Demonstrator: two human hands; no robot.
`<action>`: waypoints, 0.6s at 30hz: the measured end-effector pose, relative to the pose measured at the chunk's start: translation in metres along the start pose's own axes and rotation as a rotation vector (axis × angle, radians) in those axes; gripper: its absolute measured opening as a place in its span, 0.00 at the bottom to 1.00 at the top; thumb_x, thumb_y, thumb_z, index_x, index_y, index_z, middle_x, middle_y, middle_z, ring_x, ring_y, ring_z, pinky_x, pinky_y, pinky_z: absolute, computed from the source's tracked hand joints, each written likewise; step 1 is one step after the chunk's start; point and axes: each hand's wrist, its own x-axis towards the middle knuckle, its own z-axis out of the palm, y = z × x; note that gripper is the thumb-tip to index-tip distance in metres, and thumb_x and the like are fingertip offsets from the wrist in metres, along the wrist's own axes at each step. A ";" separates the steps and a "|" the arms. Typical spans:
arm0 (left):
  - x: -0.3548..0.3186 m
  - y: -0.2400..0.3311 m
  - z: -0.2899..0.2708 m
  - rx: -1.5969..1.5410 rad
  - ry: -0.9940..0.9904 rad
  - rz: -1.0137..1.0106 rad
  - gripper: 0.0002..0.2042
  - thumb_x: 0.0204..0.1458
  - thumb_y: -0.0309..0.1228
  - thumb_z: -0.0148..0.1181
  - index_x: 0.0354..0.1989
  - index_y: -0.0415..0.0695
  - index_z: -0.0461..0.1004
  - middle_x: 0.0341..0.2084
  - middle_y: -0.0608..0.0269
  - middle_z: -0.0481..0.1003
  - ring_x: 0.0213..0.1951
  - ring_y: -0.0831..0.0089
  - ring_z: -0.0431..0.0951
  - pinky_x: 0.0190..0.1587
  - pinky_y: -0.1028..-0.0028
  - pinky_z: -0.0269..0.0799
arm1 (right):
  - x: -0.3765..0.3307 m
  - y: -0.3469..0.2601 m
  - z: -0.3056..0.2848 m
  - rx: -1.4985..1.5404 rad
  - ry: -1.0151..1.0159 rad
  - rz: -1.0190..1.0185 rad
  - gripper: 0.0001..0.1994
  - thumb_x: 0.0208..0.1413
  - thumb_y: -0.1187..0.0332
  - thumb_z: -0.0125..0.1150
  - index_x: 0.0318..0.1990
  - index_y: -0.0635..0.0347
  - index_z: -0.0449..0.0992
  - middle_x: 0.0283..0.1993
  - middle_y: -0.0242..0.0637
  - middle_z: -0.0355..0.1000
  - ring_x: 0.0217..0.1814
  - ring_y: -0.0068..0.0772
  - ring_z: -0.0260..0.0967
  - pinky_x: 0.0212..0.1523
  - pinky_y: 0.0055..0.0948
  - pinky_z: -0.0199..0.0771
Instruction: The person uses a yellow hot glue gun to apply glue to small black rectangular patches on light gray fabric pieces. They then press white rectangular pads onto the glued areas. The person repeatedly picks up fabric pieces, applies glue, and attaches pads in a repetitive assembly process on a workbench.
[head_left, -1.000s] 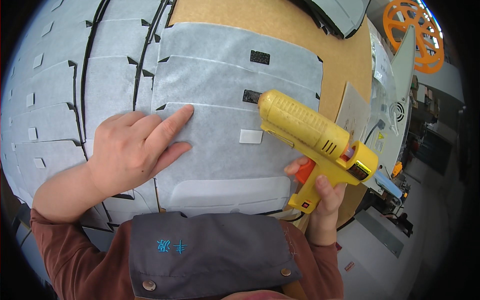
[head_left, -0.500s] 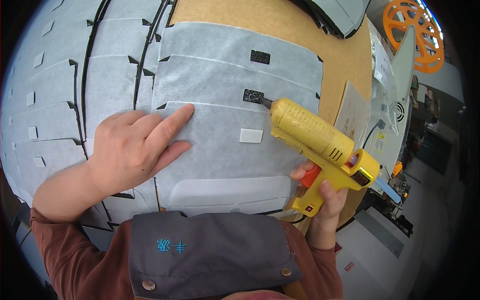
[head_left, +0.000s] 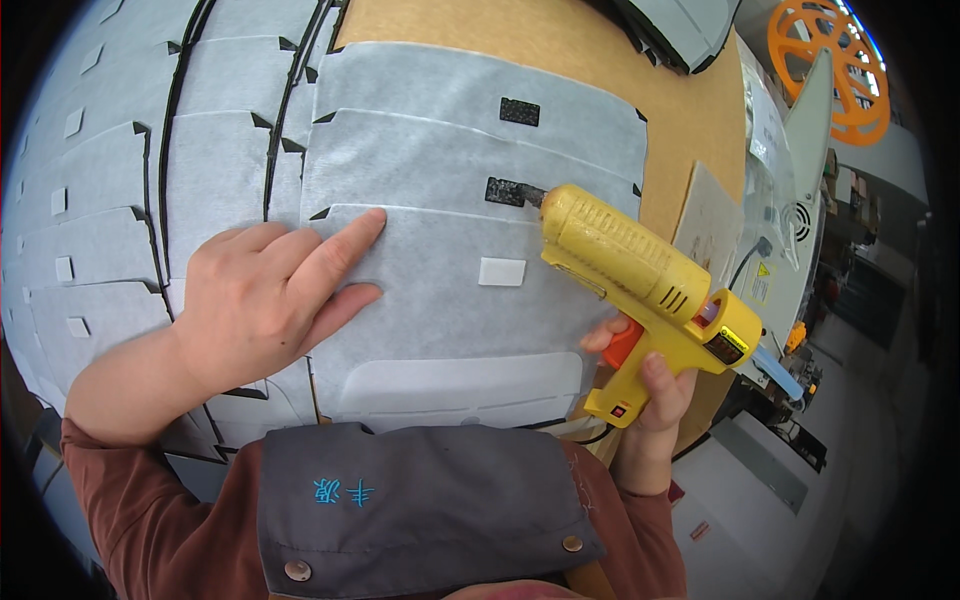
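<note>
My right hand (head_left: 655, 385) grips a yellow hot glue gun (head_left: 625, 250) by its handle, a finger on the orange trigger. A pale glue stick (head_left: 778, 372) juts from its rear. The nozzle tip meets the right end of a small black rectangular patch (head_left: 505, 190), which looks wet and glossy. My left hand (head_left: 255, 285) lies on the grey-white fabric-like sheets (head_left: 420, 290), index finger stretched out, thumb apart, other fingers curled, holding nothing. Another black patch (head_left: 519, 111) sits farther up, and a white rectangular pad (head_left: 501, 271) nearer me.
More overlapping sheets (head_left: 75, 230) with white pads and black edges spread to the left. Brown board (head_left: 690, 120) shows behind and to the right. A dark-edged grey piece (head_left: 680, 30) lies at the back. On the right stands a machine with an orange reel (head_left: 830, 70).
The glue gun has shifted slightly, its nozzle a little farther up along the patch's right end. My left hand has stayed almost in place.
</note>
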 end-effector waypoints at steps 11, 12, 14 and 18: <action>0.000 0.000 0.000 0.016 -0.006 0.004 0.31 0.43 0.37 0.71 0.58 0.40 0.72 0.17 0.69 0.65 0.19 0.75 0.67 0.22 0.74 0.62 | -0.010 0.005 -0.008 0.023 0.033 0.031 0.30 0.56 0.63 0.62 0.62 0.70 0.61 0.48 0.51 0.72 0.48 0.43 0.74 0.50 0.38 0.74; 0.000 0.000 0.000 0.020 -0.007 0.004 0.31 0.43 0.37 0.71 0.58 0.40 0.72 0.17 0.69 0.65 0.19 0.75 0.67 0.22 0.75 0.62 | -0.010 0.006 -0.008 0.025 0.030 0.023 0.30 0.56 0.63 0.61 0.62 0.70 0.61 0.48 0.51 0.72 0.48 0.43 0.74 0.49 0.38 0.74; 0.000 0.000 0.000 0.025 -0.010 0.006 0.31 0.44 0.37 0.71 0.58 0.40 0.72 0.17 0.69 0.65 0.19 0.75 0.66 0.22 0.75 0.62 | -0.011 0.008 -0.007 0.031 0.024 0.007 0.30 0.56 0.63 0.61 0.62 0.70 0.61 0.49 0.51 0.71 0.48 0.43 0.74 0.49 0.38 0.74; 0.000 0.000 0.000 0.030 -0.015 0.004 0.31 0.44 0.37 0.71 0.58 0.41 0.72 0.17 0.70 0.65 0.19 0.75 0.66 0.22 0.75 0.61 | -0.006 0.005 0.010 -0.072 0.129 -0.016 0.32 0.53 0.58 0.60 0.59 0.73 0.62 0.40 0.51 0.75 0.40 0.43 0.77 0.40 0.35 0.77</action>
